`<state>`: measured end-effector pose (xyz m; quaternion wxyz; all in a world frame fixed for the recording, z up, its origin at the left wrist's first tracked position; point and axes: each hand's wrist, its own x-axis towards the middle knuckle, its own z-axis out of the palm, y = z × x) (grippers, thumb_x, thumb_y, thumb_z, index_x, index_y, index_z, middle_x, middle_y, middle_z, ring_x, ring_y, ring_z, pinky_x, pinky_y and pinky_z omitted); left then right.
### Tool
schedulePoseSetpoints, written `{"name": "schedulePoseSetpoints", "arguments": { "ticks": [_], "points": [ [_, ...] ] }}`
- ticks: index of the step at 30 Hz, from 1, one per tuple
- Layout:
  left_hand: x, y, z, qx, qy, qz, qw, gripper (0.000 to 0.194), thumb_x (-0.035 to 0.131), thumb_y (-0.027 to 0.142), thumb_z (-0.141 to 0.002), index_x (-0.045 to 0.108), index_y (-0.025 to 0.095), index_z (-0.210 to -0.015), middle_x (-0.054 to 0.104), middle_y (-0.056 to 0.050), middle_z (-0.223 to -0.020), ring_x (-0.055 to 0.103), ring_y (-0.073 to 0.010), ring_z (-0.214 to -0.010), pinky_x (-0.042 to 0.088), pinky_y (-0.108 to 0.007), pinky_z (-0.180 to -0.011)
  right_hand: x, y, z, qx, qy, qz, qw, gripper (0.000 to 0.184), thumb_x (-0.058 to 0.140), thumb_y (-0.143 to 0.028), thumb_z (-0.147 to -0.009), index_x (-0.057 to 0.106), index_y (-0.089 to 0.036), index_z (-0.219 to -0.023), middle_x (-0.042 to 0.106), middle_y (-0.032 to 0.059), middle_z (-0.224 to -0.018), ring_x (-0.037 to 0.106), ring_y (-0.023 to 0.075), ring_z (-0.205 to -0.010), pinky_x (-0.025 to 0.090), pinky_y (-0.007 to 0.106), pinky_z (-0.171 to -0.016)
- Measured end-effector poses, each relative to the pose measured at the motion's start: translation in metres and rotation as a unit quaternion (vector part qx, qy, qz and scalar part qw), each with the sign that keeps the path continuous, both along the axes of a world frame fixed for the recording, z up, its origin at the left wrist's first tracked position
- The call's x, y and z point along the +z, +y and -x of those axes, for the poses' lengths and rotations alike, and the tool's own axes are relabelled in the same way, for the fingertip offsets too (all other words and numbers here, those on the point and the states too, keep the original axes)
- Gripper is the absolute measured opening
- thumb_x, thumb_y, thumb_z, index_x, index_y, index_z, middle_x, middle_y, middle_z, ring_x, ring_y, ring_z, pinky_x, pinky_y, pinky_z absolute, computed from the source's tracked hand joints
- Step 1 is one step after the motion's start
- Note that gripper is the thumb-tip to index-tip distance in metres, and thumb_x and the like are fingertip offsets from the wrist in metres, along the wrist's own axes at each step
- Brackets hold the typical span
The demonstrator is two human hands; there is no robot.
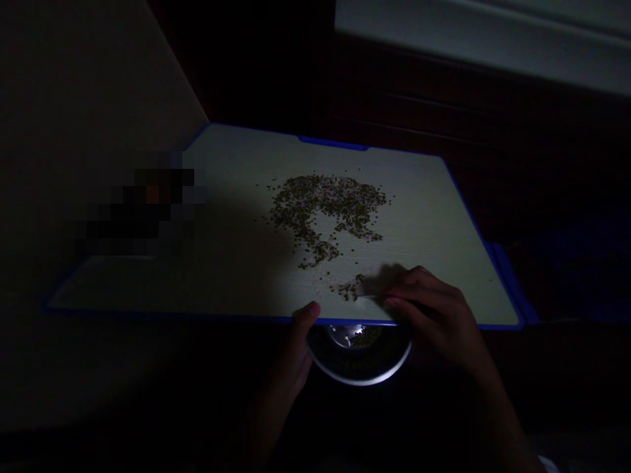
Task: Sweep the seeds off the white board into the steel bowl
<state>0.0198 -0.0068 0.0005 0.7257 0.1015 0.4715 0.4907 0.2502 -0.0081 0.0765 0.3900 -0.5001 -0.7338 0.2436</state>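
Small dark greenish grains or beans [325, 203] lie scattered in a rough arch on a pale board [231, 269] with a blue rim. My right hand [434, 309] is closed in a pinch on a thin, flat, pale piece [367, 295]; its exact kind is too dark to tell. The piece touches a small cluster of grains [349, 288] by the near edge. My left hand [298, 355] grips the side of a round metal bowl [362, 380], its thumb over the board's rim. Similar grains show in the bowl, just under that edge. The left fingers are mostly hidden.
The room is very dark. A pale wall-like surface [98, 79] rises at the left, and a pixelated patch covers part of the board's left side. A light ledge [468, 39] runs across the upper right. Something blue [591, 263] lies in shadow at the right.
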Motion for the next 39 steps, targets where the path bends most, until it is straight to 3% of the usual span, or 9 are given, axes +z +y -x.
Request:
{"name": "schedulePoseSetpoints", "arguments": {
  "ticks": [13, 19, 27, 39],
  "points": [
    [-0.0055, -0.0002, 0.0010, 0.000, -0.002, 0.000, 1.000, 0.041, 0.087, 0.048, -0.078, 0.083, 0.015, -0.103, 0.087, -0.013, -0.101, 0.072, -0.0414, -0.126, 0.051, -0.052, -0.115, 0.0003, 0.0003, 0.0011, -0.002, -0.006, 0.014, 1.000, 0.020, 0.071, -0.028, -0.102, 0.084, -0.036, -0.114, 0.077, 0.0037, -0.105, 0.072, 0.0235, -0.101, 0.060, 0.042, -0.084],
    [-0.0018, 0.0015, 0.0001, 0.009, 0.011, -0.005, 1.000, 0.037, 0.090, 0.048, -0.073, 0.083, 0.017, -0.093, 0.087, -0.011, -0.094, 0.075, -0.0409, -0.121, 0.054, -0.051, -0.111, 0.0014, 0.0000, 0.0005, 0.000, 0.013, 0.016, 1.000, 0.017, 0.072, -0.028, -0.100, 0.085, -0.035, -0.109, 0.076, 0.0031, -0.099, 0.072, 0.0215, -0.093, 0.059, 0.038, -0.080],
    [-0.0080, 0.0003, 0.0009, 0.005, 0.001, -0.007, 1.000, 0.034, 0.089, 0.046, -0.077, 0.083, 0.017, -0.092, 0.088, -0.010, -0.095, 0.077, -0.0401, -0.118, 0.054, -0.050, -0.111, 0.0023, 0.0004, 0.0023, -0.003, 0.004, 0.017, 1.000, 0.016, 0.072, -0.030, -0.101, 0.085, -0.032, -0.109, 0.077, 0.0045, -0.100, 0.072, 0.0227, -0.094, 0.060, 0.040, -0.080],
    [0.0007, 0.0006, 0.0000, 0.020, 0.011, 0.005, 1.000, 0.036, 0.092, 0.046, -0.072, 0.084, 0.018, -0.092, 0.088, -0.009, -0.097, 0.074, -0.0408, -0.125, 0.053, -0.051, -0.113, 0.0005, -0.0004, -0.0022, 0.000, 0.026, 0.040, 0.999, 0.014, 0.073, -0.030, -0.099, 0.085, -0.032, -0.107, 0.076, 0.0039, -0.099, 0.071, 0.0223, -0.094, 0.057, 0.039, -0.078]
  ]
}}
